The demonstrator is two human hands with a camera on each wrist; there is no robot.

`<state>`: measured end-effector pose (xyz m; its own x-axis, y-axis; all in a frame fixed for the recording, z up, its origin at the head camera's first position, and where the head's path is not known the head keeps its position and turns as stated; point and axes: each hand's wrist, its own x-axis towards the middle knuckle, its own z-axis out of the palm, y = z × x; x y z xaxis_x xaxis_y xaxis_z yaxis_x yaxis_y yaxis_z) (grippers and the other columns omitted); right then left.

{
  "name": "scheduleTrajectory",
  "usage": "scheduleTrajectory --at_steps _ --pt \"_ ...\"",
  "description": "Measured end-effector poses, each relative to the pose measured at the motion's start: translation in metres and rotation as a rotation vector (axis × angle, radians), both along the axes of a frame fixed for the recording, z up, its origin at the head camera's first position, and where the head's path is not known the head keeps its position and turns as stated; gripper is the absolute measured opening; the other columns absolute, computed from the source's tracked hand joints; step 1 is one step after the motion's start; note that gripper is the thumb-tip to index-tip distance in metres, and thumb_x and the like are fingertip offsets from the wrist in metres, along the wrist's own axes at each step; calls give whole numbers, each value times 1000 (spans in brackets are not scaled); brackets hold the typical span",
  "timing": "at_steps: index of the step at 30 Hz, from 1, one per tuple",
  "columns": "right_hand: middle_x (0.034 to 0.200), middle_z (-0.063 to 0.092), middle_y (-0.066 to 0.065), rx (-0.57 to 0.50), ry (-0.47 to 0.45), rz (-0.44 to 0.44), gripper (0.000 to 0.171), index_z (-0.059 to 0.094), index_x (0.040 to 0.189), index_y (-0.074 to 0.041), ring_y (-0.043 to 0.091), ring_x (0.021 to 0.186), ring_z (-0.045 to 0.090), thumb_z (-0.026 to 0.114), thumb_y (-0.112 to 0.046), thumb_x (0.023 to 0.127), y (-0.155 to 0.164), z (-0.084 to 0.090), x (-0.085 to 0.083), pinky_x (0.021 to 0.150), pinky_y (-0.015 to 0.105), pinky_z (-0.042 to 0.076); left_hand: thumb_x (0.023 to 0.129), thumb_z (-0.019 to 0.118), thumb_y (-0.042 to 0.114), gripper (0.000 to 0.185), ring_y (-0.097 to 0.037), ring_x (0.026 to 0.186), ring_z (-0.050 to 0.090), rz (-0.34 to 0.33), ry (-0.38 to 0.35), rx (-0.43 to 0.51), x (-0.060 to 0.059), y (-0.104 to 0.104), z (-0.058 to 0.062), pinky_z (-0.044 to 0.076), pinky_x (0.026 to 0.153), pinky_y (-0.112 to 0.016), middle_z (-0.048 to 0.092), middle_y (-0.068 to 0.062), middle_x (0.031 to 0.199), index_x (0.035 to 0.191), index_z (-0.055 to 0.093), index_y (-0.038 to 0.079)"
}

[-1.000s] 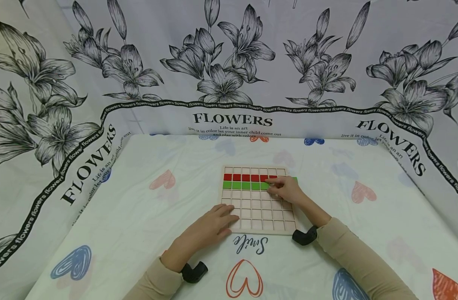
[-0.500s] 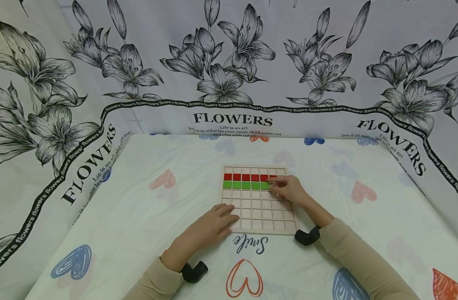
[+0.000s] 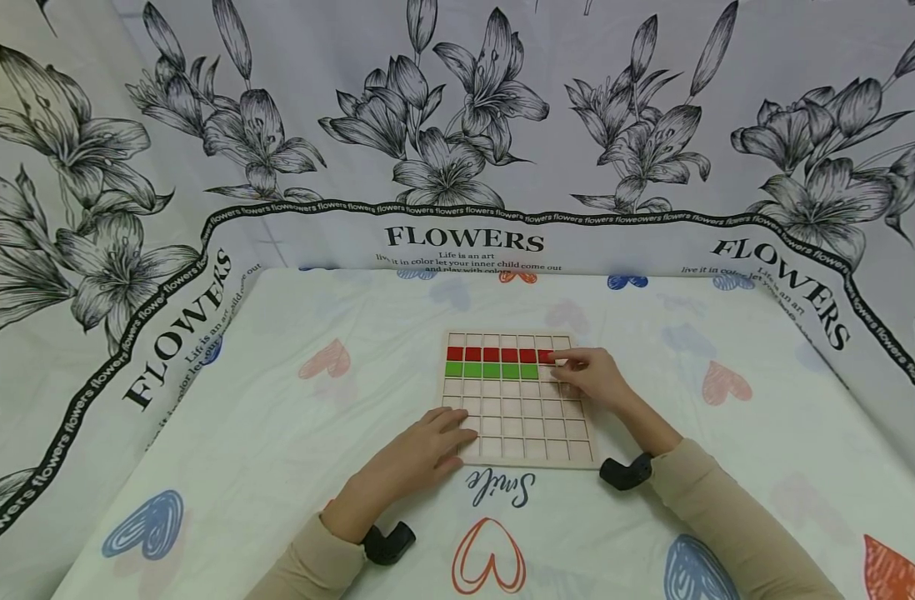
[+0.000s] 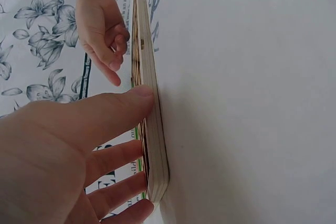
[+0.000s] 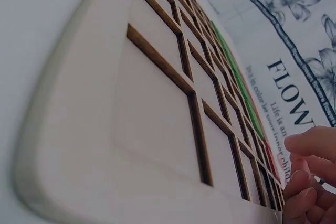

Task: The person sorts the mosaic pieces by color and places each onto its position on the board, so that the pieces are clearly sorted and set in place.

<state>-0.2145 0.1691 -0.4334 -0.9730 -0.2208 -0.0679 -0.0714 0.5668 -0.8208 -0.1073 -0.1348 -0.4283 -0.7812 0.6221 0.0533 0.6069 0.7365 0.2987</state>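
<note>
A square wooden grid board (image 3: 532, 432) lies on the table. One row holds several red tiles (image 3: 491, 356); the row nearer me holds several green tiles (image 3: 492, 370). My left hand (image 3: 420, 450) rests at the board's front left corner, thumb along the front edge and fingers extended over the top, as the left wrist view also shows. My right hand (image 3: 592, 379) is at the board's right side, its index fingertip at the rightmost visible red tile. Its other fingers curl inward (image 5: 304, 192); I cannot tell whether they hold anything.
A white tablecloth (image 3: 240, 450) with printed hearts covers the table. Behind it hangs a flower-printed curtain (image 3: 457, 167). Black camera mounts sit on the left wrist (image 3: 388, 544) and right wrist (image 3: 626, 472).
My right hand has slid right along the coloured rows, uncovering the last red and green tiles. A green patch beside its knuckles a second ago no longer shows. My left hand has stayed put.
</note>
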Motion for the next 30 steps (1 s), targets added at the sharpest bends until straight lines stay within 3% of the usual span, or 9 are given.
scheduleTrajectory --at_steps 9,30 --pt "65 52 -2 -21 -24 -23 38 63 123 1 8 51 45 67 -17 90 10 2 -2 47 21 38 93 62 21 36 -31 134 48 -1 2 2 0 0 0 46 109 -45 52 -12 143 128 61 14" --pt "71 55 -3 47 -7 -87 37 64 120 2 6 56 47 69 -16 88 34 -1 -10 51 20 39 94 61 21 36 -31 134 47 4 -3 -3 0 0 0 45 110 -45 52 -12 143 129 61 15"
